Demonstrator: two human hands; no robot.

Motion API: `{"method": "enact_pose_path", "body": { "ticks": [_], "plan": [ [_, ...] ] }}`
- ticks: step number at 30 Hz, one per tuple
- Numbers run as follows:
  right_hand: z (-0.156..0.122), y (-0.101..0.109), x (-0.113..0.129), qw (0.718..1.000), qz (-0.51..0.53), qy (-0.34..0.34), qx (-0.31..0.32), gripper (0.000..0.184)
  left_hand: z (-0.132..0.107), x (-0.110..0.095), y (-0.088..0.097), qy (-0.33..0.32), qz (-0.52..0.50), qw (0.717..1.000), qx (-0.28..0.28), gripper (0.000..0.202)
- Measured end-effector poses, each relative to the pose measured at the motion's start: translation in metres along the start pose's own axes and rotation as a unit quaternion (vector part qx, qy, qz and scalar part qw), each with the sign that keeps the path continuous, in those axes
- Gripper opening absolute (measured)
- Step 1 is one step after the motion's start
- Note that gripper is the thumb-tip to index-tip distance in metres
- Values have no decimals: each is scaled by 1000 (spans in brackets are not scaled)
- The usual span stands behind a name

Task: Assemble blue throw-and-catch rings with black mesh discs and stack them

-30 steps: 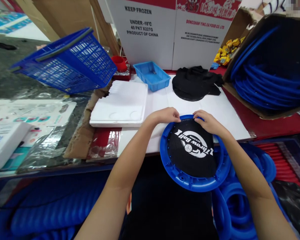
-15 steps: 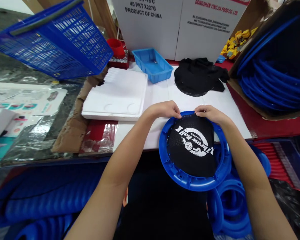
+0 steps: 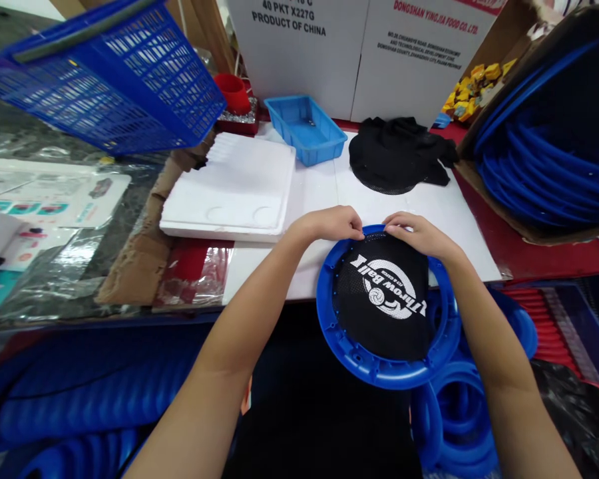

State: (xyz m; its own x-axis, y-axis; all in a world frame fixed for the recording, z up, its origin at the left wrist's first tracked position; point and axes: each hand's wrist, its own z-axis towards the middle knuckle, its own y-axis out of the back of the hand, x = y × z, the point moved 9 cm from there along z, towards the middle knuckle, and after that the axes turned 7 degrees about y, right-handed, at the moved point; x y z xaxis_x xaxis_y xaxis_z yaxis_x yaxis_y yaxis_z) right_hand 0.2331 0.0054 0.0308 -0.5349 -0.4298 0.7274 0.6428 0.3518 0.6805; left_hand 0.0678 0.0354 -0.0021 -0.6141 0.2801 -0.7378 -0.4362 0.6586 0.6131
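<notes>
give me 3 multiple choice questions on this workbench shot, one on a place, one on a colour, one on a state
1. Where does the loose black mesh pile lie?
A. on the white board beyond the hands
B. inside the blue tray
C. on the foam slab

2. What colour is the ring under the printed mesh?
A. red
B. blue
C. yellow

3. How are both hands placed?
A. resting flat on the table
B. pinching the mesh at the ring's far edge
C. lifting the basket

Answers:
1 A: the black mesh pile sits on the white board.
2 B: the ring is blue.
3 B: left hand and right hand grip the printed mesh.
</notes>
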Motion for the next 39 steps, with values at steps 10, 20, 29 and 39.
{"method": "enact_pose_path", "body": {
  "ticks": [10, 20, 29, 39],
  "plan": [
    [13, -20, -9, 999, 46, 0, 22, 30, -7, -1, 2, 25, 5, 1000, 9, 25],
    [32, -13, -34, 991, 108, -70, 29, 29, -13, -9, 1, 23, 81, 996, 19, 29],
    [26, -5, -24, 992, 97, -9, 85, 29, -10, -8, -2, -5, 94, 995, 32, 28],
    [22, -6, -18, 989, 85, 13, 117, 32, -10, -17, 4, -25, 85, 996, -24, 36]
  ]
}}
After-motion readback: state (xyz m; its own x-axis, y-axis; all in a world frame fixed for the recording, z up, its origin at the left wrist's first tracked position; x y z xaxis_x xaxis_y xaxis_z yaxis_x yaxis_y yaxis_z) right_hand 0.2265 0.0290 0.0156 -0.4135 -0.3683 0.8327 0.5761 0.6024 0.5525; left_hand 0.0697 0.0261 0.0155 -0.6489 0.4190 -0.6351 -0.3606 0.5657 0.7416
